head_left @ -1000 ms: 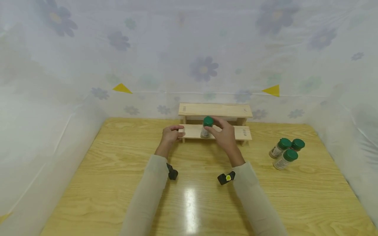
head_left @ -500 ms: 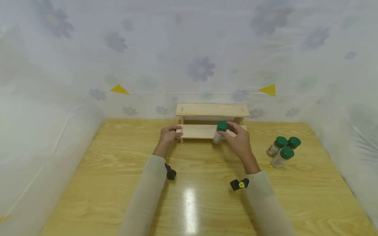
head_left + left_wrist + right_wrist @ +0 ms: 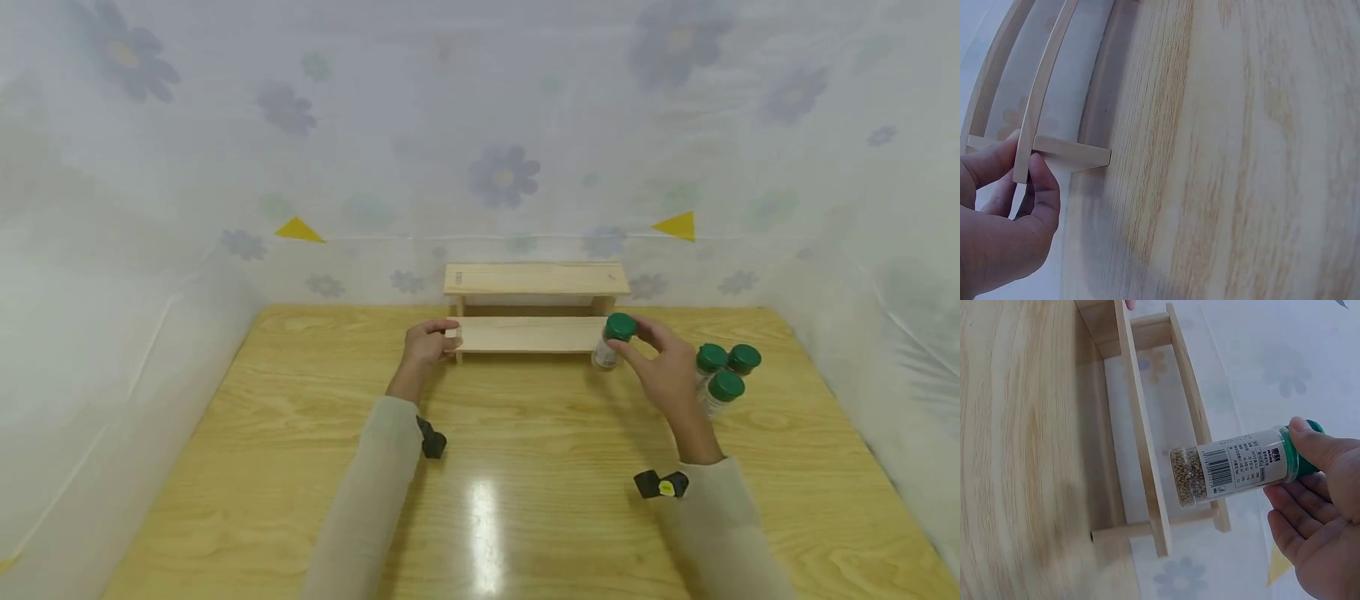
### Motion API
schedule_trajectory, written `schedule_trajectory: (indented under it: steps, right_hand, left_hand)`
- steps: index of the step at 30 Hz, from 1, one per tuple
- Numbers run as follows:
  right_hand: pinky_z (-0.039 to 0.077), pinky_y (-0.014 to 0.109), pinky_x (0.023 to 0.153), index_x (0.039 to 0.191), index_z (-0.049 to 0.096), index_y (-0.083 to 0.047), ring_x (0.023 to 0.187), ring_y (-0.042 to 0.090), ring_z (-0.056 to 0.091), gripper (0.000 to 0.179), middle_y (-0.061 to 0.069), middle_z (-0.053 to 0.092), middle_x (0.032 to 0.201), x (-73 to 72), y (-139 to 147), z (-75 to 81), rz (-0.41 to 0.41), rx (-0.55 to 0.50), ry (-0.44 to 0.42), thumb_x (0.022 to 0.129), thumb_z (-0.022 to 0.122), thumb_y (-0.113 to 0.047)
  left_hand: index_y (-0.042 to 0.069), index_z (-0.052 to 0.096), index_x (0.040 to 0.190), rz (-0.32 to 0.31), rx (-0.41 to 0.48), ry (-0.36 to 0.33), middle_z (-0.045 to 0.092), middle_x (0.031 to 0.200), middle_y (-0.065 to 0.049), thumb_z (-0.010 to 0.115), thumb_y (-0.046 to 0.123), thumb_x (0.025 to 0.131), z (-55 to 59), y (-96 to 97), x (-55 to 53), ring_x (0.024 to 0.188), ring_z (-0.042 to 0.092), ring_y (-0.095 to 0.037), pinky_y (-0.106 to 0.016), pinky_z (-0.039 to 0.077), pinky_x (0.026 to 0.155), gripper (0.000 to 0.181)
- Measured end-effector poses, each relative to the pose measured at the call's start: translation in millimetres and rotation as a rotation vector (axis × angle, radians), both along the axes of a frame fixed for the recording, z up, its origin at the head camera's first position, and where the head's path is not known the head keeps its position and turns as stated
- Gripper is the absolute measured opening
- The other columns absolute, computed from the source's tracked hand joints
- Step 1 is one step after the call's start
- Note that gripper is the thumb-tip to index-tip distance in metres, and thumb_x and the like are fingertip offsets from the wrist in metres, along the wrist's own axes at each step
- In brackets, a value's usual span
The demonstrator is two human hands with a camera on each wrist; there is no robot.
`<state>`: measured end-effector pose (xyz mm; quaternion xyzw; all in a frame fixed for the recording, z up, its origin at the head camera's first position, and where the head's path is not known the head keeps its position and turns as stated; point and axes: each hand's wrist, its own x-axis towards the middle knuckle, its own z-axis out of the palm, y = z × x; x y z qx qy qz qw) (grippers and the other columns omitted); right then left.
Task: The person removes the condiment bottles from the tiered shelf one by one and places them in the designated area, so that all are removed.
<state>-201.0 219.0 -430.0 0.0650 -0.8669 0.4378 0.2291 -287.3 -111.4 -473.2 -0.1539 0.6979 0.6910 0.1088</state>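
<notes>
A two-tier wooden rack (image 3: pixel 532 333) stands at the back of the table. My left hand (image 3: pixel 427 343) pinches the left end of its lower board between thumb and fingers; the left wrist view shows the board's end (image 3: pixel 1025 156) in that grip. By its green lid, my right hand (image 3: pixel 667 371) holds a clear spice jar (image 3: pixel 606 352) at the right end of the lower board. Brownish grains or seeds fill the bottom of the jar (image 3: pixel 1241 464), and a white label with a barcode wraps its side. The jar tilts slightly in the head view.
Several more green-lidded jars, three of them, cluster at the right of the table, the front one (image 3: pixel 726 387) partly behind my right wrist. A flowered white curtain (image 3: pixel 502 175) hangs behind the rack, with yellow triangles (image 3: pixel 675 227) on it.
My right hand has carried the spice jar rightward, from over the middle of the lower board to its right end. The left hand keeps its grip on the board.
</notes>
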Motion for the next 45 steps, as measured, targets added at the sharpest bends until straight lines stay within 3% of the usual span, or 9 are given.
schedule_trajectory:
  steps: [4, 8, 11, 14, 18, 20, 25, 36, 45]
  right_hand:
    - [0.044, 0.052, 0.097, 0.122, 0.061, 0.001, 0.097, -0.023, 0.044, 0.047, 0.021, 0.065, 0.117, 12.8, 13.8, 8.7, -0.05, 0.028, -0.012, 0.081, 0.076, -0.017]
    - [0.053, 0.031, 0.086, 0.122, 0.061, 0.001, 0.085, -0.028, 0.042, 0.047, 0.024, 0.065, 0.116, 26.1, 29.6, 18.6, -0.118, 0.069, -0.012, 0.082, 0.075, -0.018]
    - [0.046, 0.009, 0.076, 0.121, 0.062, 0.001, 0.083, -0.026, 0.045, 0.045, 0.022, 0.067, 0.112, 33.2, 40.2, 23.8, -0.157, 0.062, -0.006, 0.082, 0.075, -0.016]
    - [0.04, 0.0, 0.076, 0.12, 0.062, 0.0, 0.088, -0.025, 0.047, 0.044, 0.001, 0.069, 0.104, 37.8, 49.6, 26.1, -0.197, 0.029, -0.005, 0.081, 0.076, -0.014]
    - [0.043, 0.003, 0.082, 0.119, 0.064, -0.001, 0.087, -0.023, 0.049, 0.044, -0.031, 0.056, 0.092, 42.3, 62.7, 28.4, -0.247, -0.008, 0.018, 0.08, 0.077, -0.013]
    - [0.043, 0.007, 0.089, 0.118, 0.064, 0.0, 0.088, -0.021, 0.051, 0.043, -0.037, 0.053, 0.091, 44.1, 69.5, 29.7, -0.249, -0.021, 0.055, 0.079, 0.077, -0.01]
    - [0.042, 0.009, 0.095, 0.117, 0.065, 0.001, 0.092, -0.018, 0.054, 0.042, -0.035, 0.055, 0.097, 48.7, 84.4, 32.5, -0.265, -0.045, 0.135, 0.076, 0.077, -0.001]
    - [0.042, 0.01, 0.096, 0.12, 0.066, -0.007, 0.094, -0.022, 0.052, 0.044, -0.035, 0.055, 0.101, 60.6, 104.3, 36.2, -0.371, -0.027, 0.168, 0.078, 0.078, -0.006]
    - [0.039, 0.014, 0.103, 0.127, 0.06, -0.005, 0.097, -0.025, 0.042, 0.047, -0.004, 0.061, 0.123, 71.3, 121.7, 29.4, -0.511, 0.045, 0.075, 0.084, 0.073, -0.021]
  left_hand:
    - [0.006, 0.068, 0.113, -0.004, 0.003, 0.003, 0.054, 0.135, -0.007, 0.068, -0.001, 0.085, 0.1, -0.1, 0.2, 0.087, 0.062, -0.015, -0.032, 0.054, 0.081, 0.03]
    - [0.006, 0.067, 0.115, -0.016, 0.006, 0.001, 0.052, 0.137, -0.007, 0.068, 0.0, 0.085, 0.5, -0.1, 1.3, 0.089, 0.062, -0.015, -0.037, 0.053, 0.088, 0.03]
    - [0.005, 0.067, 0.115, -0.017, 0.009, 0.004, 0.048, 0.141, -0.008, 0.067, 0.0, 0.085, 1.5, -0.6, 2.1, 0.087, 0.06, -0.015, -0.039, 0.052, 0.09, 0.03]
    - [0.005, 0.066, 0.116, -0.02, 0.007, 0.009, 0.046, 0.142, -0.009, 0.067, 0.0, 0.086, 2.6, -1.0, 2.9, 0.083, 0.059, -0.013, -0.038, 0.052, 0.088, 0.03]
    - [0.005, 0.066, 0.116, -0.026, 0.006, 0.008, 0.049, 0.137, -0.009, 0.067, 0.0, 0.086, 3.6, -1.1, 3.4, 0.079, 0.059, -0.011, -0.036, 0.052, 0.086, 0.03]
    - [0.005, 0.067, 0.115, -0.025, 0.004, 0.01, 0.051, 0.134, -0.009, 0.067, 0.001, 0.086, 3.7, -1.2, 3.4, 0.078, 0.059, -0.011, -0.036, 0.053, 0.085, 0.03]
    - [0.006, 0.067, 0.115, -0.026, -0.001, 0.017, 0.049, 0.136, -0.009, 0.067, 0.002, 0.086, 2.7, -1.9, 2.9, 0.08, 0.06, -0.012, -0.035, 0.053, 0.083, 0.03]
    - [0.003, 0.064, 0.119, -0.035, 0.022, -0.005, 0.042, 0.144, -0.009, 0.067, 0.001, 0.086, 8.0, -2.9, 5.4, 0.077, 0.059, -0.009, -0.038, 0.052, 0.088, 0.033]
    - [0.005, 0.067, 0.114, -0.018, 0.009, 0.016, 0.048, 0.14, -0.007, 0.067, 0.001, 0.086, 2.8, -1.6, 3.9, 0.076, 0.06, -0.009, -0.033, 0.053, 0.082, 0.029]
